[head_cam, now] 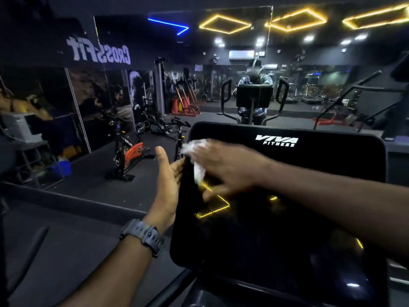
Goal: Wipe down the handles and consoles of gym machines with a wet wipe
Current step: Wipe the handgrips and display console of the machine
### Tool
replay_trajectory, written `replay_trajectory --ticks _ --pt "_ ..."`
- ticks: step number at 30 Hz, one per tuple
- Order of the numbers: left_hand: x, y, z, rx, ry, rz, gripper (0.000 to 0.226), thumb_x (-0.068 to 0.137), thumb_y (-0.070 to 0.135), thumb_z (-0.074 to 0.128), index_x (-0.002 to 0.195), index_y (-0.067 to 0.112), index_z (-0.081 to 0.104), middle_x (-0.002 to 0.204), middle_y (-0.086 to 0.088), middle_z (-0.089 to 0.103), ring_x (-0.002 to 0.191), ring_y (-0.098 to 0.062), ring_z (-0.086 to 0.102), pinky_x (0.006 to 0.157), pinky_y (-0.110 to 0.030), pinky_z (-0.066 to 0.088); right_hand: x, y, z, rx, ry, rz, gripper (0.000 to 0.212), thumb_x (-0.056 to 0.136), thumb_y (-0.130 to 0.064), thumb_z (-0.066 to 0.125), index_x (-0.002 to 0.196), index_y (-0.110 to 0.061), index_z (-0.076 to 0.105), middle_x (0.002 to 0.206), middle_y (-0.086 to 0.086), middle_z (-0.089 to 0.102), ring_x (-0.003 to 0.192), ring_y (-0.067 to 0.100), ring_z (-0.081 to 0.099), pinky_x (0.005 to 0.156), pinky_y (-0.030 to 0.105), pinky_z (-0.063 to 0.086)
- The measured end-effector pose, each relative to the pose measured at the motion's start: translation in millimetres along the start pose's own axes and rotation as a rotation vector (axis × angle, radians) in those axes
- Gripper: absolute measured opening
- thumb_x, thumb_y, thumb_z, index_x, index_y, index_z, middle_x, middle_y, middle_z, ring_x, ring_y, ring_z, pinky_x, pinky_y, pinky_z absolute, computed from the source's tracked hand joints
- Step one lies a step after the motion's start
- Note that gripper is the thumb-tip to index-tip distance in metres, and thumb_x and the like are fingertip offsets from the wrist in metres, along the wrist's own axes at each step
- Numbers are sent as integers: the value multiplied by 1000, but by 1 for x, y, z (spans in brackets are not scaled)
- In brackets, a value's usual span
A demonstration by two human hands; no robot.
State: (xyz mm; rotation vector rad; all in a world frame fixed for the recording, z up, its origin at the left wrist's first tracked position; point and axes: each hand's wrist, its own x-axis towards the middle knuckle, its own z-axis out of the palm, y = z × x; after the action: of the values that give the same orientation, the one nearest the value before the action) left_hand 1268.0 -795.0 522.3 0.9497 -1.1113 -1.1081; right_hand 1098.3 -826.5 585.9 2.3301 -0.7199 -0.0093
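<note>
A: Where is the wet wipe [194,151]?

B: Centre of the frame, crumpled under the right hand [221,165], whose fingers press it against the upper left part of the black Viva Fitness console [287,218]. The hand is blurred.

A: And the left hand [168,182]?

B: Flat and released, fingers straight, palm against the console's left edge, thumb pointing up. A dark wristwatch [143,237] sits on that wrist.

A: Anything else?

B: A wall mirror [221,103] fills the top of the frame, with an orange spin bike [130,154] at middle left.
</note>
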Motion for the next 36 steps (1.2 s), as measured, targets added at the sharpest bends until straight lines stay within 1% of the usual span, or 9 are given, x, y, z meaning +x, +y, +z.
replay_trajectory --ticks 3,7,11,13,16,20,28,32,36 --pt "3 -2 4 -3 25 -12 84 92 75 7 110 20 68 107 1 74 85 3 71 68 -12 49 4 21 -6 7 -12 208 111 85 -85 18 153 3 17 162 21 6 151 32 5 123 42 4" --pt "0 4 7 -38 22 -47 100 78 92 18 121 15 66 119 -5 73 104 -7 70 91 -24 53 -12 -30 16 -13 -89 -222 110 82 -83 39 144 8 39 155 25 28 148 32 22 122 40 12" --pt "-6 9 8 6 19 -31 88 85 81 13 104 18 72 93 2 78 81 -6 74 62 -13 54 0 22 -4 7 18 181 107 87 -83 21 152 3 23 162 19 13 151 30 12 123 40 8" --pt "-7 6 10 2 47 -40 89 85 81 12 108 18 71 98 -1 78 85 -6 74 66 -17 53 9 23 -6 53 -62 270 114 83 -87 14 154 1 11 163 19 1 151 30 1 124 43 6" --pt "-10 16 17 16 70 -34 93 67 96 20 110 29 69 112 0 74 101 -9 70 88 -27 52 20 0 5 3 -73 147 111 82 -84 9 154 0 13 163 17 5 152 29 0 124 43 5" --pt "4 29 27 34 64 -2 99 63 101 26 98 25 79 107 -8 77 103 -22 72 103 -47 51 26 18 -2 95 86 367 79 96 -64 4 155 -15 25 163 8 19 150 26 17 122 42 16" --pt "17 49 45 160 154 78 128 58 106 16 148 21 48 153 0 49 143 -20 42 120 -49 30 -83 52 -14 270 252 763 45 103 -48 33 130 -26 61 113 4 69 104 26 63 84 37 48" --pt "20 61 76 197 275 101 78 89 83 12 98 24 62 105 5 64 100 -14 58 93 -39 41 -61 63 -21 290 200 910 33 100 -44 46 101 -21 71 86 7 70 83 29 67 70 37 56" --pt "39 65 102 227 457 72 83 89 83 10 77 16 58 95 -12 63 91 -28 58 84 -41 44 13 46 -14 331 143 666 37 96 -28 55 133 -24 53 106 13 70 98 34 66 76 40 53"
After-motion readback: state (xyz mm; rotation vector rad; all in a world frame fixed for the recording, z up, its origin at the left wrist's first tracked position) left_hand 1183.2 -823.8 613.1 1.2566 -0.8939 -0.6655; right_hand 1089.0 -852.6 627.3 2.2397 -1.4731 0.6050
